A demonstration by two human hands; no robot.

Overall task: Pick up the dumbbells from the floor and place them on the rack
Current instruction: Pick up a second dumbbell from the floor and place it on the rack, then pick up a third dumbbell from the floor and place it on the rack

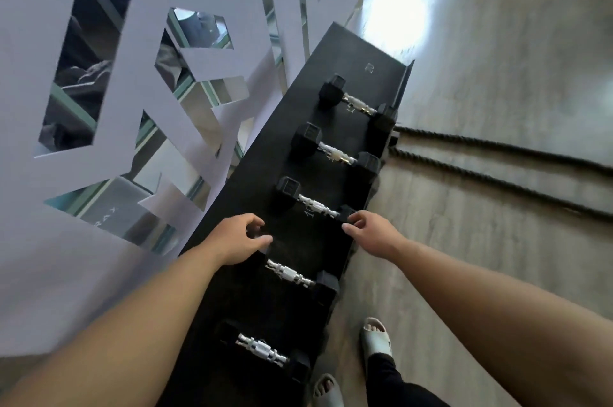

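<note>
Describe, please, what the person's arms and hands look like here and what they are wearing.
Both forearms are bare, with no sleeves in view. The left hand and right hand carry no gloves, and no watch or rings are visible. Lower down, pale slide sandals and dark trousers show.

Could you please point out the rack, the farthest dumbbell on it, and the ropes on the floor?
rack (348,51), head view, bare far end of the shelf.
farthest dumbbell (360,105), head view, metal handle.
ropes (497,147), head view, upper strand.
</note>
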